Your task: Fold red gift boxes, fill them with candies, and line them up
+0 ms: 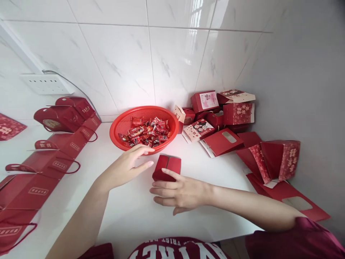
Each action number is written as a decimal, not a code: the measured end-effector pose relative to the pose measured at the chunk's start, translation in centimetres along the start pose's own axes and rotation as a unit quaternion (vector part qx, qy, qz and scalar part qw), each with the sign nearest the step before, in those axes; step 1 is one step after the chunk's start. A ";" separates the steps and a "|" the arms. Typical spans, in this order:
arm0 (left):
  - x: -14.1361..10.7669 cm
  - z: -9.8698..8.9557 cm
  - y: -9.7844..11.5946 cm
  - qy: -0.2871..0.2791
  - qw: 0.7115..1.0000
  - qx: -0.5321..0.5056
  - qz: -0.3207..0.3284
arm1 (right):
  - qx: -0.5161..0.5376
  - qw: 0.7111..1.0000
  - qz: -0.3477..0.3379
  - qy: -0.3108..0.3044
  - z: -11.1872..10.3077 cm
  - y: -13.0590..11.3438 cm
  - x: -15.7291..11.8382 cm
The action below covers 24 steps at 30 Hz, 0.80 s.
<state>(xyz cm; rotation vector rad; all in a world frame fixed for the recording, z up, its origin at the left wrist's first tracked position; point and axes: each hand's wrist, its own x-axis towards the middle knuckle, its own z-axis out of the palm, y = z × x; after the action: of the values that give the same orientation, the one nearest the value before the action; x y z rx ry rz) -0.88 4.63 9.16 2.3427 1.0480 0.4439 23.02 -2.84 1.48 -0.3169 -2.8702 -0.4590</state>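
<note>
A small red box (172, 163) sits on the white table in front of the basket, a dark seam running along its top. My right hand (179, 192) lies against its near side, fingers spread, one fingertip on the top. To the left of the box, my left hand (133, 165) is open, thumb and fingers apart, its fingertips near the basket's front rim. The red basket (117, 133) holds several wrapped candies (148, 131) in red packaging.
Red boxes with cord handles (56, 162) line the left side. Folded and part-folded red boxes (223, 142) are piled at the back right, with more (280, 162) along the grey wall. A white socket panel (45, 84) is on the tiled wall.
</note>
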 end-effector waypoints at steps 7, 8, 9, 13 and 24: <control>-0.5 2.5 -0.4 -0.029 0.999 -0.030 0.023 | 0.115 0.954 0.250 0.120 -2.5 1.5 -0.9; -0.2 2.7 -0.3 -0.040 0.999 -0.026 0.026 | 0.130 0.947 0.271 0.110 -2.3 1.8 -1.0; 0.0 2.9 -0.3 -0.050 0.998 -0.016 0.034 | 0.141 0.943 0.286 0.095 -2.1 2.1 -1.1; 0.5 3.8 -0.7 -0.049 0.989 0.046 0.128 | 0.152 0.936 0.311 0.060 -1.2 2.7 -1.2; -0.5 7.0 0.2 -0.029 0.936 0.105 0.334 | 0.255 0.916 0.269 0.156 3.0 3.6 -1.4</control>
<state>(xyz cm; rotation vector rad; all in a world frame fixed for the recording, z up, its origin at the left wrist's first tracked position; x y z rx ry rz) 2.36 1.84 3.56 2.8558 0.2447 0.5172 24.67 1.24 -0.64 -0.8128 -2.3312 0.3099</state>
